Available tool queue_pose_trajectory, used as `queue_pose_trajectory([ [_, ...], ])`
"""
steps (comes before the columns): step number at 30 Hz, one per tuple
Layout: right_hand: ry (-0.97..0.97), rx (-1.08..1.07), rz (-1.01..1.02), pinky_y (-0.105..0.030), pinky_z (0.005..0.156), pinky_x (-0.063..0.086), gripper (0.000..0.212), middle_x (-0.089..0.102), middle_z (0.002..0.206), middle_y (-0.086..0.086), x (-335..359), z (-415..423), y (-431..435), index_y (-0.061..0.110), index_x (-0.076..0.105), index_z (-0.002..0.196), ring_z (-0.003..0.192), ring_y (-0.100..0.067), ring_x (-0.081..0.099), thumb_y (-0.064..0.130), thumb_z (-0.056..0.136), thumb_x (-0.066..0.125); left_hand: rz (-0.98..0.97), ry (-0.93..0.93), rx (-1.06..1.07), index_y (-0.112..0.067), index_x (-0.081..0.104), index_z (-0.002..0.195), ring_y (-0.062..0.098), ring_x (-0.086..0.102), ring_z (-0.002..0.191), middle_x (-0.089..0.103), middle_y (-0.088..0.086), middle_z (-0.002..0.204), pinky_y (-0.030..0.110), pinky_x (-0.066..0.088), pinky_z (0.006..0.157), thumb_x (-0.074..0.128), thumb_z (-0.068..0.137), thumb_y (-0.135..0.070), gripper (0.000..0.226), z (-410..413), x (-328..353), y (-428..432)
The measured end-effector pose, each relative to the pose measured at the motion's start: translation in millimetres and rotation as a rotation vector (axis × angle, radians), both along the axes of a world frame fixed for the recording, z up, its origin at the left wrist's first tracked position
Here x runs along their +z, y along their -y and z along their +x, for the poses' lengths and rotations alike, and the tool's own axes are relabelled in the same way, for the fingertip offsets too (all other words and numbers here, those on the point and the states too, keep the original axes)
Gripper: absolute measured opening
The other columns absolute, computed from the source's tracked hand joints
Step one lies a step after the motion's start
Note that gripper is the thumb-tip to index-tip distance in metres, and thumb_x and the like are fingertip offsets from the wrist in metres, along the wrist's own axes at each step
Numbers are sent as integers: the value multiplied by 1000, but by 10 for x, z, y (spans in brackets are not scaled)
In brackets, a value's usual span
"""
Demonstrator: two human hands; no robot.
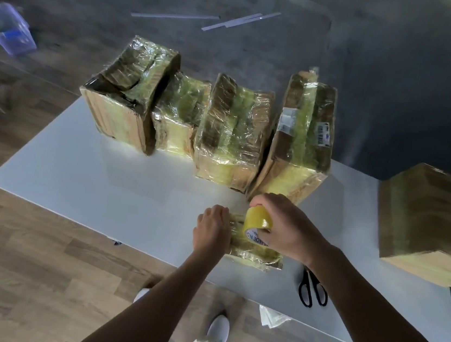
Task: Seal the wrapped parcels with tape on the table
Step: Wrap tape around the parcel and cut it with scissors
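Tension counts: with my right hand gripping the tape roll and my left hand holding the small wrapped parcel at centre frame, I should pull flat.

Brown cardboard parcels wear glossy, crinkled clear film, the tape roll is shiny yellow, the table smooth matt white, the scissors black plastic at the handles, the near floor wood-grained planks, the far-left tub clear plastic.
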State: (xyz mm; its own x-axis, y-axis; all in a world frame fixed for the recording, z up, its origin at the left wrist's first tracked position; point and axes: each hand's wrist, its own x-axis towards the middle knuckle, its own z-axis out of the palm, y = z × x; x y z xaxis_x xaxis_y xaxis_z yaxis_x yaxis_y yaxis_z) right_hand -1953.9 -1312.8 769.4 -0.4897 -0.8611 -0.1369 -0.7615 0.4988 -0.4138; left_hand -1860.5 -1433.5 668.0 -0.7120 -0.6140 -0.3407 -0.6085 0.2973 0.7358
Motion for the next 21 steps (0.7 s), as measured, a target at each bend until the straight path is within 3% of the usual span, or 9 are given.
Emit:
queue_pose_trajectory([
  [4, 126, -139, -105, -2, 73, 34, 58, 49, 113, 24, -44, 7, -75, 32, 50, 123, 95, 8, 44, 14, 74, 75, -1, -57, 62, -13, 54, 102, 29, 48, 96, 57, 9, 103, 40, 41, 82, 29, 103, -30, 31, 19, -35, -16],
  [7, 241, -146, -139, 0, 72, 37, 65, 42, 110, 39, -43, -33, -138, 52, 41, 117, 98, 17, 47, 15, 77, 75, -27, -58, 47, -12, 53, 102, 25, 47, 91, 56, 7, 101, 38, 40, 79, 28, 104, -30, 31, 17, -35, -10],
  [11, 278, -97, -81, -9, 67, 44, 60, 45, 111, 32, -116, -138, -357, 56, 39, 113, 94, -4, 55, 14, 84, 71, -54, -63, 28, -16, 53, 101, 24, 49, 90, 57, 4, 99, 37, 41, 77, 27, 103, -32, 31, 27, -48, -16],
  [14, 106, 9, -25, -23, 77, 52, 56, 56, 121, 15, -70, -239, -462, 46, 45, 123, 99, -13, 59, 21, 81, 72, -83, -36, 3, -19, 53, 104, 24, 49, 93, 57, 1, 101, 38, 40, 79, 26, 103, -33, 30, 41, -57, 3],
  [16, -39, 77, 38, -31, 75, 55, 55, 61, 119, 2, -15, -313, -510, 38, 48, 127, 94, -20, 62, 25, 80, 74, -85, -31, -3, -21, 54, 108, 24, 49, 97, 57, 0, 104, 37, 38, 80, 26, 103, -33, 31, 40, -54, 22],
  [21, -160, 78, 141, -34, 75, 53, 49, 59, 111, -1, -14, -328, -458, 37, 50, 132, 88, -25, 63, 33, 86, 67, -178, -99, -61, -24, 54, 127, 27, 52, 111, 57, 5, 121, 42, 46, 88, 33, 102, -31, 33, 51, -71, 41],
])
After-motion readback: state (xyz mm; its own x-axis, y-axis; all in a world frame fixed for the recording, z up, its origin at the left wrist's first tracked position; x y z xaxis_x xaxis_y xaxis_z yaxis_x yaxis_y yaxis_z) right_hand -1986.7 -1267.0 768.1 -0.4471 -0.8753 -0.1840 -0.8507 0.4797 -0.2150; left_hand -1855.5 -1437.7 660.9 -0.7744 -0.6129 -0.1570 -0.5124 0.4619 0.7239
